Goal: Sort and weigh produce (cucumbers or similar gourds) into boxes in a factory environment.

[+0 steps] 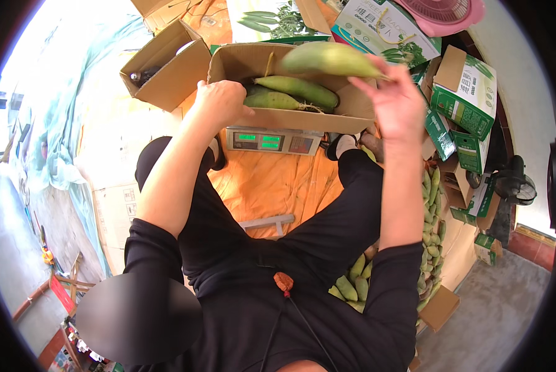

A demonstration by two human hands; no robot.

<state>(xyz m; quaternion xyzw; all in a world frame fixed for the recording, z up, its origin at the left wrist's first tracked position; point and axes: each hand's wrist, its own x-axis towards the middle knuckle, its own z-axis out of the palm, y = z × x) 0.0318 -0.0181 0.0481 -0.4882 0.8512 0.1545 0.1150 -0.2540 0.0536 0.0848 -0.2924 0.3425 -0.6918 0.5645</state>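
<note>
An open cardboard box (346, 121) sits on a scale (272, 141) with a lit green display, between my knees. Several long green radishes (300, 90) lie inside it. My left hand (222, 102) grips the box at its near left corner, fingers curled over the rim. Above the box's right half, my right hand (399, 102) holds another green radish (327, 60) by its thin right end. That radish lies roughly level and is blurred by motion. Its far end points left over the box.
A smaller cardboard box (166, 65) with dark items stands at the left. Printed green-and-white cartons (464, 93), a pink basket (445, 12) and a black fan (515, 186) are at the right. More radishes (432, 235) lie piled beside my right leg. A small wooden stand (269, 222) lies on the orange sheet.
</note>
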